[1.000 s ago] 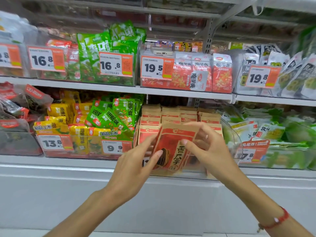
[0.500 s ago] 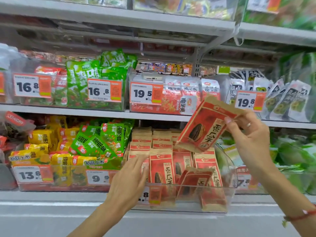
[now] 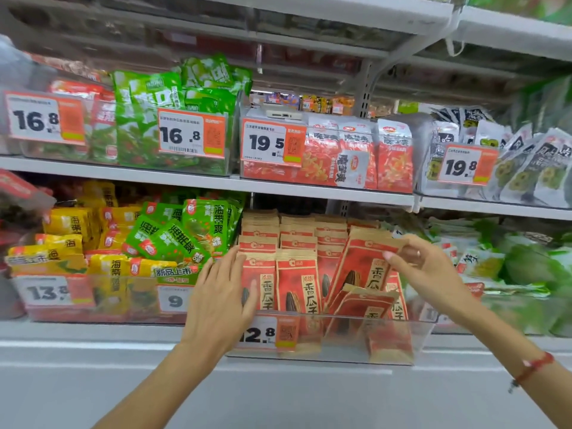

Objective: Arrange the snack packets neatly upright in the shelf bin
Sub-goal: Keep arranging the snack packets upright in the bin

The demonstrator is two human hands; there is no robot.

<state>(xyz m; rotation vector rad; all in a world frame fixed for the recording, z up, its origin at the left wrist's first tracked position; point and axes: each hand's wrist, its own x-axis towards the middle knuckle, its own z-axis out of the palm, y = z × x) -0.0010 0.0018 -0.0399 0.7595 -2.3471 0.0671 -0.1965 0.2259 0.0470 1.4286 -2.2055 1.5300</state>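
Hands work the clear bin [image 3: 424, 335]: right hand [image 3: 428, 270] pinches the top of a leaning red packet [image 3: 359, 267], its long axis tilted down-left toward the left hand [image 3: 221, 292], whose flat open fingers brace the upright front packets [image 3: 280, 286].

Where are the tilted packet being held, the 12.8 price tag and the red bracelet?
tilted packet [image 3: 360, 267], head view, red front panel.
12.8 price tag [image 3: 258, 334], head view, printed digits.
red bracelet [image 3: 537, 365], head view, cord on wrist.
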